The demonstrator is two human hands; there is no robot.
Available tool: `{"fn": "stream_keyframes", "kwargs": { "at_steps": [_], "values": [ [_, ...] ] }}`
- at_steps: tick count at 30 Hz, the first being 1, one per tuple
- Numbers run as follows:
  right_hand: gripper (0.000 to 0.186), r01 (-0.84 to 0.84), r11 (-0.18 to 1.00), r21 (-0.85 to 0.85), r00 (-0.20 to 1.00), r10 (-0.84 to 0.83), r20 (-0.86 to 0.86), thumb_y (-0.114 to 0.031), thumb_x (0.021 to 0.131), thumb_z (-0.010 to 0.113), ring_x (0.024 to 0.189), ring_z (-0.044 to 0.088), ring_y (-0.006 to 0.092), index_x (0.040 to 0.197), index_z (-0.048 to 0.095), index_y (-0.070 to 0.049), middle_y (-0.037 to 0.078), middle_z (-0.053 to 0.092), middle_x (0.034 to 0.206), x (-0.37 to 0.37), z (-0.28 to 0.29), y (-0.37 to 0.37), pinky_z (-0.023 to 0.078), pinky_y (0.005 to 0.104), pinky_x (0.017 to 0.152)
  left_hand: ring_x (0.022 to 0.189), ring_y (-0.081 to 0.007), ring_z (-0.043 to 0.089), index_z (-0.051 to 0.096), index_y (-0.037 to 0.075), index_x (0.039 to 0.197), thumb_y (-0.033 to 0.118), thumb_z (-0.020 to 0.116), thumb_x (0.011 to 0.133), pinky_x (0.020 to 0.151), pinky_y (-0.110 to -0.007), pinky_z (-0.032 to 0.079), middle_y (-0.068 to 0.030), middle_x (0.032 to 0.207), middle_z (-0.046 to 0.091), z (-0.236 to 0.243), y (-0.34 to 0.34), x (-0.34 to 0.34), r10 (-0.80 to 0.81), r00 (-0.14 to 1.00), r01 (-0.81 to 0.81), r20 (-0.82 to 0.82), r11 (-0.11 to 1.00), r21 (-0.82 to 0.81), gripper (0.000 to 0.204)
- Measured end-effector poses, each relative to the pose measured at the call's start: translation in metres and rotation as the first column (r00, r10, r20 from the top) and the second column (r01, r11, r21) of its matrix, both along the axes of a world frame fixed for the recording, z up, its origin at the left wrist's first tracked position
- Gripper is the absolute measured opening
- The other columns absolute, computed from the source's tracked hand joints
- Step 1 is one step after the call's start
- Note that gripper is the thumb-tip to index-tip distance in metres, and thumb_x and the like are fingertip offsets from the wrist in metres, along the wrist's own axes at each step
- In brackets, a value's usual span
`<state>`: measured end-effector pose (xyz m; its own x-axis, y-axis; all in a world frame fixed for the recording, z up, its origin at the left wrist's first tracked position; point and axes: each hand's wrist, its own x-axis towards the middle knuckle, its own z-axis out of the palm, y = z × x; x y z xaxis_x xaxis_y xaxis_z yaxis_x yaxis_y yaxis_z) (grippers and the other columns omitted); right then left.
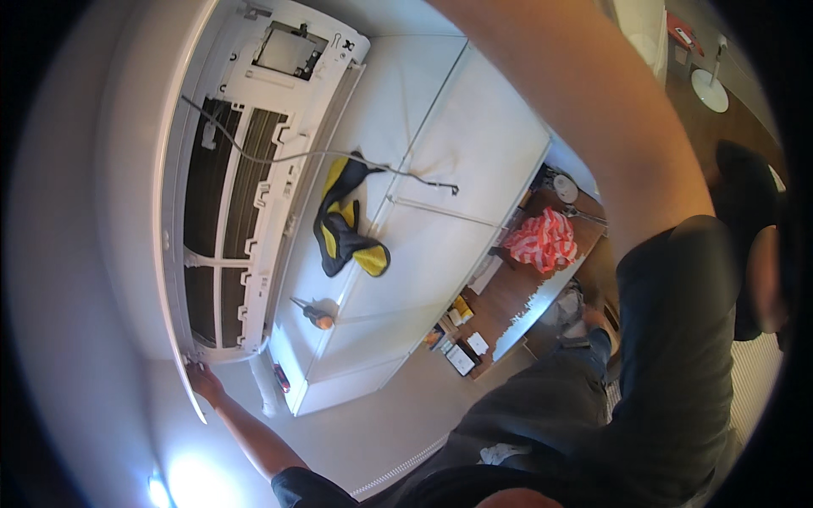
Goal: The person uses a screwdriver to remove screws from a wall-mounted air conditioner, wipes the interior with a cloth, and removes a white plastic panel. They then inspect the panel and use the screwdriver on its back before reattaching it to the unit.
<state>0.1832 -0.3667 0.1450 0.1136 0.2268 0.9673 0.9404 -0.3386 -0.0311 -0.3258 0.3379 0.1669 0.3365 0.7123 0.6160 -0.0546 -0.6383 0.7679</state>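
Observation:
A white wall air conditioner (279,161) has its front panel (166,212) swung outward, baring the dark filter screens (206,178). My left hand (204,383) grips the panel's edge at its lower corner, its fingers partly hidden there. Across the top of the picture runs my right arm (593,93); the hand itself is out of view. A thin grey cable (313,154) hangs from the unit, its dark connector over the white cabinet top. On that cabinet lie a black and yellow cloth item (339,222) and a screwdriver (318,317) with an orange and black handle.
The white cabinet (423,245) stands directly beside the unit. Beyond it, a brown desk (500,309) bears a crumpled red-and-white striped bag (542,240) and small boxes. A dark red object (281,378) lies at the cabinet's edge, near a white pipe (262,385).

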Motion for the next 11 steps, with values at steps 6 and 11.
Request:
{"fn": "stream_keyframes", "kwargs": {
  "at_steps": [6,11],
  "values": [
    [0.041,0.1,0.993,-0.061,0.825,-0.117,-0.553,0.004,0.076,0.063,0.106,0.069,0.0386,0.116,0.073,-0.002,0.022,0.072,0.112,-0.031,0.012,0.016,0.054,0.0433,0.095,0.13,-0.0237,0.054,0.047,0.001,0.147,0.018,0.057,0.105,0.104,-0.036,0.046,-0.0123,0.143,0.058,-0.014,0.021,-0.015,0.106,0.973,0.029,-0.206,0.826,0.563,0.046],
    [0.047,-0.18,0.973,0.147,0.976,0.195,-0.098,0.003,0.078,0.065,0.118,0.065,0.0366,0.124,0.07,-0.004,0.024,0.068,0.125,-0.017,-0.058,0.002,0.051,0.0416,0.101,0.135,-0.0246,0.052,0.041,0.004,0.152,0.023,0.05,0.108,0.113,-0.036,0.043,-0.0108,0.145,0.056,-0.01,0.052,-0.027,0.107,0.986,-0.073,-0.129,0.967,0.246,0.048]
  ]
}}
